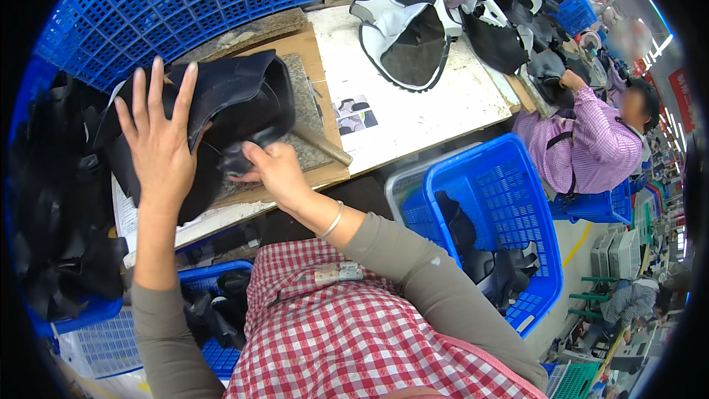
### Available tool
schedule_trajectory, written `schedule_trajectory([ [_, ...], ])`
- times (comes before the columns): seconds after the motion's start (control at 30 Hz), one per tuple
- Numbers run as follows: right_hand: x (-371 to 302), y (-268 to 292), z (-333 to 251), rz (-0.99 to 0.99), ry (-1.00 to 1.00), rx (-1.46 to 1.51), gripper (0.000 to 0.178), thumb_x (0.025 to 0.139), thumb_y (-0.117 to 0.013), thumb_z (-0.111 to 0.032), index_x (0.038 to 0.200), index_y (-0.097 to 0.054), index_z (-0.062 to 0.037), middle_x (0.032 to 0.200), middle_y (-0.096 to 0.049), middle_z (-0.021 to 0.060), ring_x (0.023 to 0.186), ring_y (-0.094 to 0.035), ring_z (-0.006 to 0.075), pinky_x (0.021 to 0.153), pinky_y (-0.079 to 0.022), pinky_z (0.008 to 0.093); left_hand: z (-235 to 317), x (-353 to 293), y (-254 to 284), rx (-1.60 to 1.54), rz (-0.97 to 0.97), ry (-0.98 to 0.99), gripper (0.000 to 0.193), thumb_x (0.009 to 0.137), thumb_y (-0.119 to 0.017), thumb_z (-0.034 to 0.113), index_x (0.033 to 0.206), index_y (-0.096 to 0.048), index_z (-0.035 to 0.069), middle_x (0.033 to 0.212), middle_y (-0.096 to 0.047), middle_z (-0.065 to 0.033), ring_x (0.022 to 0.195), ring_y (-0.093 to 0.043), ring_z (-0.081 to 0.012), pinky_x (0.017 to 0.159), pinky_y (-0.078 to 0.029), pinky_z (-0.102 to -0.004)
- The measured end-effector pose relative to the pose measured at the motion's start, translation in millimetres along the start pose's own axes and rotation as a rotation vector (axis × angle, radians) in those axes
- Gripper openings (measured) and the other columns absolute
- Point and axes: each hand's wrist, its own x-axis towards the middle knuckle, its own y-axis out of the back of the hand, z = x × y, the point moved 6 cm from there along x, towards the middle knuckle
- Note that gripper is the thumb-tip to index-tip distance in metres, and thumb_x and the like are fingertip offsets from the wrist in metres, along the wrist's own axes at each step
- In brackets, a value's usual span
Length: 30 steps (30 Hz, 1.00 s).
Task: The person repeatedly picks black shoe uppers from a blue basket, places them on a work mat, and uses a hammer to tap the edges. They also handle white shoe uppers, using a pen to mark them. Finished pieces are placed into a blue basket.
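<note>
A black leather shoe upper lies folded over a grey stone slab at the left end of the white worktable. Flat on its left part rests my left hand, fingers spread wide. My right hand grips the near edge of the same upper, thumb on top and fingers curled round the leather. Beside the right hand, a wooden handle sticks out from under the upper; its other end is hidden. Farther right on the table sits a black and white shoe upper, spread open.
A blue basket stands at the far left, with dark leather pieces heaped beside my left arm. Another blue basket holding pieces is right of the table. More uppers pile up near a co-worker in a checked shirt.
</note>
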Motion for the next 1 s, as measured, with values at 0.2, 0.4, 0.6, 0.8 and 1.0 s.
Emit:
schedule_trajectory([
  [0.2, 67, -3, 28, 0.043, -0.196, 0.084, 0.023, 0.104, -0.050, -0.009, 0.114, -0.062, 0.0083, 0.108, -0.070, 0.0178, 0.081, -0.074, 0.0338, 0.068, -0.067, 0.0418, 25, -12, -37, 0.282, -0.176, -0.092, 0.076, 0.091, -0.055, 0.013, 0.162, -0.034, 0.030, 0.149, -0.052, -0.0158, 0.120, -0.060, -0.0316, 0.105, -0.042, -0.0549],
  [0.4, 30, 9, 11, -0.321, 0.481, -1.612, 0.017, 0.084, -0.069, -0.018, 0.086, -0.072, -0.0013, 0.073, -0.070, 0.0201, 0.073, -0.072, 0.0372, 0.065, -0.057, 0.0489, 3, -87, -113, -0.132, -0.482, 0.287, 0.095, 0.086, -0.053, 0.001, 0.167, -0.012, 0.027, 0.104, -0.067, -0.0214, 0.077, -0.069, -0.0437, 0.067, -0.054, -0.0531],
  [0.6, 39, 42, -51, 0.060, 0.690, -1.943, 0.037, 0.083, -0.066, -0.009, 0.118, -0.068, -0.0006, 0.102, -0.062, 0.0156, 0.100, -0.061, 0.0342, 0.081, -0.055, 0.0418, -39, -83, -125, -0.317, -0.595, 0.364, 0.094, 0.090, -0.057, -0.002, 0.166, -0.014, 0.032, 0.096, -0.071, -0.0287, 0.083, -0.069, -0.0461, 0.072, -0.051, -0.0515],
  [0.8, 31, 94, -72, -0.071, 0.695, -2.120, 0.027, 0.086, -0.061, -0.011, 0.111, -0.066, -0.0016, 0.091, -0.067, 0.0173, 0.073, -0.069, 0.0315, 0.056, -0.055, 0.0436, -38, -77, -94, -0.667, -0.522, 0.299, 0.076, 0.101, -0.061, 0.009, 0.164, -0.023, 0.029, 0.131, -0.062, -0.0283, 0.120, -0.060, -0.0462, 0.095, -0.050, -0.0474],
  [1.0, -11, 139, -144, -0.037, 0.375, -1.950, 0.029, 0.100, -0.054, -0.017, 0.125, -0.061, -0.0055, 0.103, -0.069, 0.0262, 0.085, -0.070, 0.0432, 0.072, -0.057, 0.0528, -45, -88, -96, -0.818, -0.565, 0.281, 0.073, 0.103, -0.060, 0.013, 0.163, -0.025, 0.034, 0.154, -0.048, -0.0207, 0.140, -0.045, -0.0439, 0.111, -0.044, -0.0444],
])
